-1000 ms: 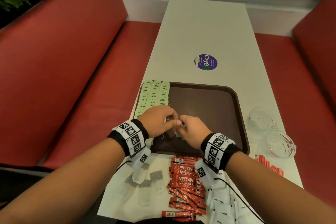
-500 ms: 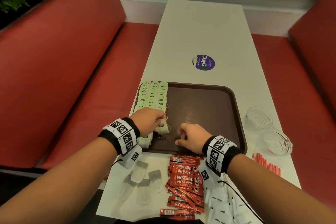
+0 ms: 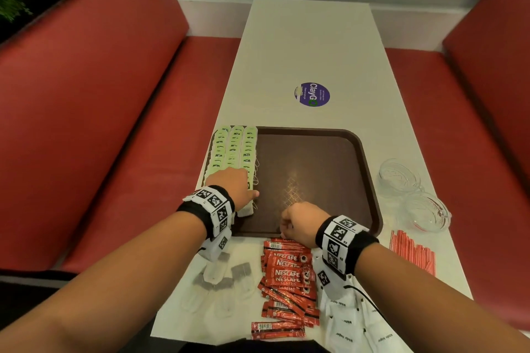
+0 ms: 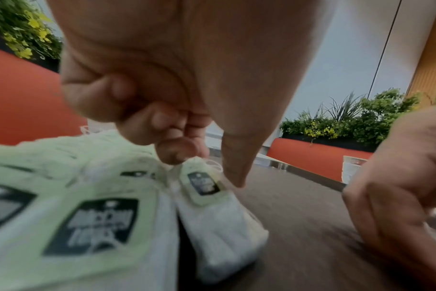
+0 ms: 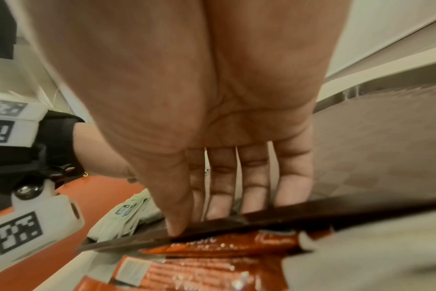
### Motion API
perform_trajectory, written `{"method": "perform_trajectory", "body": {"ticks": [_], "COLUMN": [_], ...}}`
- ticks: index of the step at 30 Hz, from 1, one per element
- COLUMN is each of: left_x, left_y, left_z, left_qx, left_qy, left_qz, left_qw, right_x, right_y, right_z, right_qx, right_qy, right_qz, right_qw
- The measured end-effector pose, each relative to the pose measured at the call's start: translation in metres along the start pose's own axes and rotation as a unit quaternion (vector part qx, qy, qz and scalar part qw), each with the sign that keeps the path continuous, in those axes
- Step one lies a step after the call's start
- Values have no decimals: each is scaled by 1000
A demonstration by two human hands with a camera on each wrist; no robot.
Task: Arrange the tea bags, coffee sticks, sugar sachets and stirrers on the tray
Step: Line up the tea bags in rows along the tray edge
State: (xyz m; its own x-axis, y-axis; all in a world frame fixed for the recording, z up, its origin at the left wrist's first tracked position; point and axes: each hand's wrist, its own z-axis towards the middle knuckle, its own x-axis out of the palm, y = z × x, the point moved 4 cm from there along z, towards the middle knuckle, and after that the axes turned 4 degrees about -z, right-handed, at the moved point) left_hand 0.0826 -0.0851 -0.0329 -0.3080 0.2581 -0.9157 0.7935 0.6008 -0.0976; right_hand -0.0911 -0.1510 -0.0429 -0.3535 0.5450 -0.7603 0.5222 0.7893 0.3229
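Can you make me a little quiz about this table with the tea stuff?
1. True or false: the red coffee sticks lie on the dark brown plastic tray.
2. Which hand touches the green-tagged tea bags?
A. left hand
B. right hand
3. Fill in: the thin red stirrers lie on the white table, near two clear ____ dishes.

Key: 1 false, they lie on the table before the tray. 2 A. 3 glass.
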Motion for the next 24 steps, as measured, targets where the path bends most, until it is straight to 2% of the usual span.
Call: {"method": "perform_trajectory", "body": {"ticks": [3,6,19,24], "left_x": [1,0,6,-5], "left_y": [-9,-12,0,1], "left_z": [-6,-10,-19,-7], "left_qx": [-46,-70,15,30], "left_qy": [11,10,42,27], "left_qz": [45,22,55,54], "left_qw": [998,997,997,998], "right_x": [0,1,7,8], "right_y": [1,2,1,0], "right_z": [-3,-6,-11,-12], "right_qx": [0,0,8,4], "right_qy": [-4,-8,-19,-21], "right_qz": [-2,-10,-2,0], "right_qw": [1000,1000,1000,1000]}}
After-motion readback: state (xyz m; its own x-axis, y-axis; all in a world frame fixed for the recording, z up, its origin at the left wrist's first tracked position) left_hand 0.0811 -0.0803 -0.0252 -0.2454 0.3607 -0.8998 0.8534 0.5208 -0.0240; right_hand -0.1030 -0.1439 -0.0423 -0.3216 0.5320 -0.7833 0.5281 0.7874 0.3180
